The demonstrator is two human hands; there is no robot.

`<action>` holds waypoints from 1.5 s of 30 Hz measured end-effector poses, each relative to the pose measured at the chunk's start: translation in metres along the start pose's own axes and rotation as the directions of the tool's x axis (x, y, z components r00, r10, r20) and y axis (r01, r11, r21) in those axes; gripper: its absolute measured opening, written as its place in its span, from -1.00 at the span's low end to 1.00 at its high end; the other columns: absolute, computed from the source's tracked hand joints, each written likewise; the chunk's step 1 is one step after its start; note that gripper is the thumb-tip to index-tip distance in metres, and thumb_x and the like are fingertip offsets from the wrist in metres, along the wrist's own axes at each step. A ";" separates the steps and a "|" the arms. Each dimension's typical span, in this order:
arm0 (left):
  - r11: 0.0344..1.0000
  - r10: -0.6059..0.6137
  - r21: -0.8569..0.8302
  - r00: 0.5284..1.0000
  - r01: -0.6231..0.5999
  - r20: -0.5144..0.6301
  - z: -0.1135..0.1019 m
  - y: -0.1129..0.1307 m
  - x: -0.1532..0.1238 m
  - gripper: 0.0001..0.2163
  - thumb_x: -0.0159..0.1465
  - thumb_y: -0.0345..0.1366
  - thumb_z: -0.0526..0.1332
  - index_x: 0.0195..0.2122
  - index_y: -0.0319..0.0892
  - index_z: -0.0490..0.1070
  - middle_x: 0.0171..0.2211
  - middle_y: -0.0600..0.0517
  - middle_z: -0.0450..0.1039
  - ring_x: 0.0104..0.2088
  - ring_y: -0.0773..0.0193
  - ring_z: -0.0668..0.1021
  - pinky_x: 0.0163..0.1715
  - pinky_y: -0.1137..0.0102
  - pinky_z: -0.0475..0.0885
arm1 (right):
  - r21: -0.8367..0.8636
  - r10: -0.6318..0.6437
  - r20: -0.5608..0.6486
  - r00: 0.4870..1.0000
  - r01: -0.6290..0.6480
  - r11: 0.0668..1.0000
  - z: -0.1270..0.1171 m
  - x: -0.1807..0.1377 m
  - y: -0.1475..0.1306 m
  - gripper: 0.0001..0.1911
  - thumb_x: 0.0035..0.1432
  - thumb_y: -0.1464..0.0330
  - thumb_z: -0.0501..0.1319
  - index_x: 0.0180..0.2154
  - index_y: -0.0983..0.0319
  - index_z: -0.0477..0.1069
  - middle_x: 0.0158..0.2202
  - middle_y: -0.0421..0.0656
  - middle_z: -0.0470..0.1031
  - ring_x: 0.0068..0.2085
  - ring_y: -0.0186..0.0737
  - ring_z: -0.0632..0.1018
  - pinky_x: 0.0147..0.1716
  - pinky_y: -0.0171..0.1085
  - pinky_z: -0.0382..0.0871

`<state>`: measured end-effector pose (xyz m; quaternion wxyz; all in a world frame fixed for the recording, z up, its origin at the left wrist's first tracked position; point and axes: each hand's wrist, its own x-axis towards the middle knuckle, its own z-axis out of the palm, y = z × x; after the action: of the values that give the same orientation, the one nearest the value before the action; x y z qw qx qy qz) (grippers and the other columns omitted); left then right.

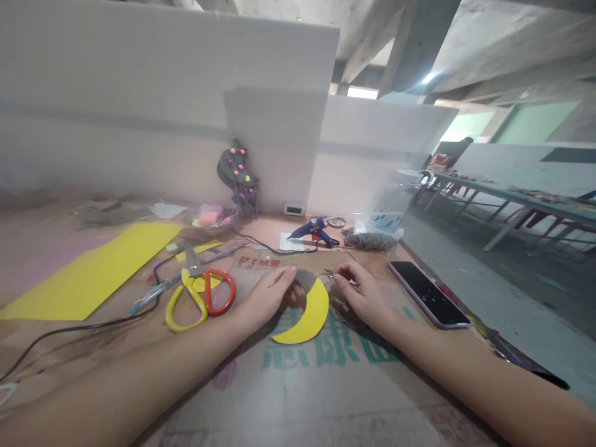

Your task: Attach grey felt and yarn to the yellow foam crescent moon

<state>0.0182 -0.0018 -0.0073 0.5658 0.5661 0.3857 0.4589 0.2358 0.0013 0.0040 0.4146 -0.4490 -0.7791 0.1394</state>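
A yellow crescent-shaped cutout [308, 315] lies on the cardboard-covered table [298, 385] between my hands. My left hand [267, 293] rests at its upper left with fingers curled, pinching a small grey piece [306, 280] at the crescent's top. My right hand [359, 290] sits just right of the crescent, fingers bent and pinched on a small thin metal item I cannot make out. Scissors with one yellow and one red handle [201, 297] lie left of my left hand.
A large yellow sheet [93, 270] lies at far left, with a pen [158, 292] and a black cable [69, 329] near it. A blue glue gun [314, 231] and grey fluff [370, 241] sit at the back. A phone [428, 293] lies to the right. White partition boards [186, 124] stand behind.
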 end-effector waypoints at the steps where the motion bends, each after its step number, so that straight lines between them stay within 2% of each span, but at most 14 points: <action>1: 1.000 0.005 0.009 1.000 -0.005 0.004 0.000 0.000 0.000 -0.58 0.26 0.07 0.10 -0.47 -0.22 0.36 -0.56 0.06 0.41 -0.53 0.37 0.40 -0.53 0.48 0.25 | 0.019 0.015 0.000 1.000 -0.015 1.000 0.000 -0.001 -0.001 -0.85 0.25 0.28 0.11 -0.33 0.21 0.31 -0.40 -0.17 0.37 -0.36 -0.25 0.41 -0.36 -0.27 0.30; 4: 0.999 0.015 0.032 1.000 -0.016 0.024 -0.001 -0.001 0.001 -0.58 0.25 0.08 0.10 -0.47 -0.22 0.36 -0.57 0.07 0.41 -0.54 0.37 0.40 -0.53 0.48 0.24 | 0.096 0.055 0.049 0.997 -0.060 0.994 0.002 -0.004 -0.005 -0.85 0.22 0.30 0.13 -0.19 0.22 0.35 -0.36 -0.17 0.41 -0.38 -0.27 0.42 -0.39 -0.28 0.31; 8: 0.999 0.013 0.045 0.998 -0.016 0.056 -0.001 0.000 0.000 -0.59 0.25 0.08 0.11 -0.43 -0.22 0.37 -0.55 0.08 0.41 -0.54 0.37 0.39 -0.54 0.48 0.23 | 0.247 0.100 0.179 0.979 -0.143 0.958 0.007 -0.007 -0.008 -0.67 0.24 0.31 0.12 0.04 0.20 0.33 -0.32 -0.16 0.46 -0.46 -0.33 0.42 -0.47 -0.30 0.30; 11: 0.998 0.017 0.065 0.998 -0.022 0.069 -0.001 0.002 -0.001 -0.61 0.24 0.06 0.13 -0.43 -0.22 0.38 -0.54 0.09 0.40 -0.51 0.36 0.40 -0.51 0.47 0.25 | 0.389 0.128 0.244 0.961 -0.217 0.895 0.011 -0.006 -0.007 -0.65 0.21 0.28 0.16 0.04 0.17 0.34 -0.20 -0.13 0.51 -0.43 -0.35 0.47 -0.43 -0.31 0.37; 13: 0.994 0.032 0.105 0.996 -0.041 0.082 -0.001 0.002 -0.001 -0.61 0.25 0.05 0.12 -0.44 -0.22 0.38 -0.54 0.09 0.39 -0.50 0.35 0.41 -0.47 0.46 0.27 | 0.420 0.144 0.255 0.956 -0.244 0.874 0.012 -0.005 -0.005 -0.70 0.18 0.28 0.20 -0.04 0.20 0.39 -0.22 -0.14 0.53 -0.39 -0.34 0.50 -0.38 -0.30 0.40; 18: 0.976 0.033 0.208 0.990 -0.061 0.136 -0.005 -0.001 -0.003 -0.60 0.32 0.03 0.04 -0.43 -0.20 0.37 -0.51 0.08 0.41 -0.49 0.34 0.40 -0.48 0.46 0.25 | 0.259 0.155 0.183 0.971 -0.200 0.945 0.008 -0.003 -0.008 -0.86 0.14 0.28 0.21 -0.35 0.22 0.47 -0.41 -0.18 0.52 -0.37 -0.27 0.51 -0.40 -0.31 0.36; 25: 0.911 0.027 0.401 0.984 -0.097 0.176 -0.006 0.004 -0.004 -0.61 0.35 -0.03 -0.01 -0.48 -0.18 0.32 -0.55 0.13 0.30 -0.55 0.37 0.30 -0.54 0.45 0.17 | 0.134 0.068 0.152 0.986 -0.089 0.987 0.007 -0.003 -0.012 -0.86 0.16 0.31 0.19 -0.36 0.22 0.47 -0.42 -0.18 0.53 -0.37 -0.27 0.49 -0.34 -0.29 0.32; 34: 0.932 -0.008 0.356 0.980 -0.064 0.197 -0.006 0.001 -0.002 -0.61 0.34 0.00 0.00 -0.46 -0.19 0.31 -0.54 0.11 0.31 -0.56 0.38 0.30 -0.55 0.45 0.18 | 0.140 0.083 0.171 0.982 -0.107 0.984 0.009 -0.003 -0.008 -0.86 0.19 0.30 0.17 -0.35 0.22 0.44 -0.42 -0.20 0.49 -0.38 -0.29 0.47 -0.37 -0.30 0.31; 36: 0.943 -0.009 0.330 0.984 -0.051 0.177 -0.006 0.002 -0.002 -0.61 0.33 0.00 0.00 -0.47 -0.19 0.31 -0.55 0.11 0.32 -0.56 0.38 0.31 -0.55 0.46 0.18 | 0.159 0.099 0.163 0.982 -0.125 0.979 0.010 -0.003 -0.006 -0.86 0.20 0.29 0.16 -0.28 0.21 0.42 -0.39 -0.20 0.47 -0.40 -0.30 0.45 -0.39 -0.30 0.32; 40: 0.974 0.021 0.224 0.994 -0.046 0.109 -0.005 0.003 -0.002 -0.61 0.32 0.01 0.04 -0.49 -0.19 0.31 -0.56 0.09 0.35 -0.54 0.37 0.36 -0.53 0.47 0.21 | 0.246 0.102 0.018 0.995 -0.103 0.964 0.009 -0.003 -0.004 -0.75 0.21 0.27 0.14 -0.08 0.19 0.29 -0.17 -0.13 0.42 -0.44 -0.36 0.40 -0.44 -0.31 0.32; 42: 0.987 0.018 0.161 0.998 -0.028 0.064 -0.005 0.002 -0.002 -0.61 0.31 0.02 0.05 -0.48 -0.19 0.32 -0.56 0.09 0.36 -0.55 0.38 0.38 -0.54 0.48 0.22 | 0.263 0.125 -0.034 0.992 -0.112 0.958 0.006 -0.004 -0.007 -0.79 0.22 0.23 0.13 -0.15 0.19 0.29 -0.23 -0.16 0.41 -0.46 -0.37 0.37 -0.48 -0.33 0.29; 43: 0.991 0.014 0.132 0.999 -0.019 0.041 -0.006 0.001 -0.001 -0.61 0.31 0.02 0.07 -0.48 -0.20 0.32 -0.56 0.09 0.36 -0.55 0.39 0.38 -0.54 0.49 0.22 | 0.261 0.148 -0.019 0.989 -0.138 0.956 0.004 -0.004 -0.009 -0.80 0.23 0.20 0.12 -0.22 0.20 0.31 -0.33 -0.19 0.39 -0.49 -0.37 0.35 -0.50 -0.34 0.27; 45: 0.996 0.005 0.085 1.000 -0.005 -0.003 -0.006 0.000 0.000 -0.61 0.30 0.02 0.09 -0.48 -0.20 0.32 -0.56 0.09 0.36 -0.56 0.40 0.38 -0.55 0.50 0.23 | 0.247 0.188 0.088 0.978 -0.204 0.947 0.001 -0.005 -0.013 -0.73 0.24 0.14 0.10 -0.34 0.21 0.34 -0.51 -0.25 0.32 -0.55 -0.37 0.31 -0.55 -0.35 0.22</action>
<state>0.0124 -0.0003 -0.0079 0.5395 0.5900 0.4043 0.4443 0.2285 -0.0100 0.0085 0.4282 -0.4626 -0.7188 0.2931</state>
